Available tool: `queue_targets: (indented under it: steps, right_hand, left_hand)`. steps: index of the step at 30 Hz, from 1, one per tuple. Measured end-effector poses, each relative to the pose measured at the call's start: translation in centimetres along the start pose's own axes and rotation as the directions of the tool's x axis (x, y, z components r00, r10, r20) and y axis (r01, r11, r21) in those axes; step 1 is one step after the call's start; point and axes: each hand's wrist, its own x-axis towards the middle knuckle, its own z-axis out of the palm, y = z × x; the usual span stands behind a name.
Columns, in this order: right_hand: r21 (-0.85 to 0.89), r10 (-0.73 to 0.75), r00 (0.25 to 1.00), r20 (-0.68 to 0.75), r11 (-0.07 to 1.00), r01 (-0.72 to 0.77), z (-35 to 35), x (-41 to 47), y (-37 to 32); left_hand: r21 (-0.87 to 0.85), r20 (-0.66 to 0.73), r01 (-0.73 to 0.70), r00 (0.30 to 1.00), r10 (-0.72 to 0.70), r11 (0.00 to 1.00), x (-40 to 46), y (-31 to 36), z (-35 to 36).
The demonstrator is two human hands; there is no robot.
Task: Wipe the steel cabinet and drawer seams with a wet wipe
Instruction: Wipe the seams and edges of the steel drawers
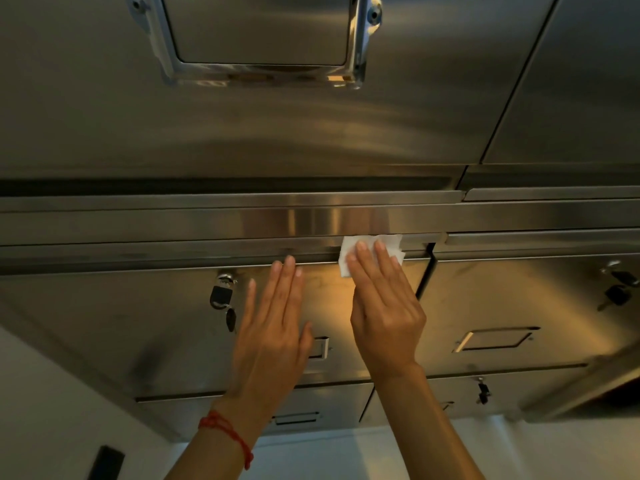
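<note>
White wet wipe (370,252), crumpled flat against the steel drawer (173,323) top seam (207,261).

no readable text, labels, brands, numbers or signs anywhere

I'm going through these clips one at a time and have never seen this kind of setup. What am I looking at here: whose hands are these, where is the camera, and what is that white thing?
There is no machine here. A person wears a wide-angle camera on the head, so the single picture looks forward and down along their own arms. In front of them is a steel cabinet with drawers below. The right hand lies with straight fingers on a white wet wipe, pressing it against the horizontal seam at the top edge of a drawer. The left hand, with a red string at the wrist, lies flat and open against that drawer's front and holds nothing. Keys hang from that drawer's lock, and another set hangs from the lock of the drawer to the right.
</note>
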Motion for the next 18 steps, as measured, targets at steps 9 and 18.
queue_targets:
  steps: [9, 18]
  right_hand:
    - [-0.001, -0.074, 0.997, 0.012, 0.997, 0.074, 1.2, 0.2, -2.1]
    - [-0.034, -0.071, 0.997, 0.009, 0.997, 0.071, 1.4, 0.3, -2.8]
  left_hand:
    - [-0.01, -0.001, -0.006, 1.0, 0.006, 1.0, -0.3, -0.8, 0.0]
    - [-0.012, -0.015, -0.011, 1.0, 0.011, 1.0, -0.2, -0.9, 0.2]
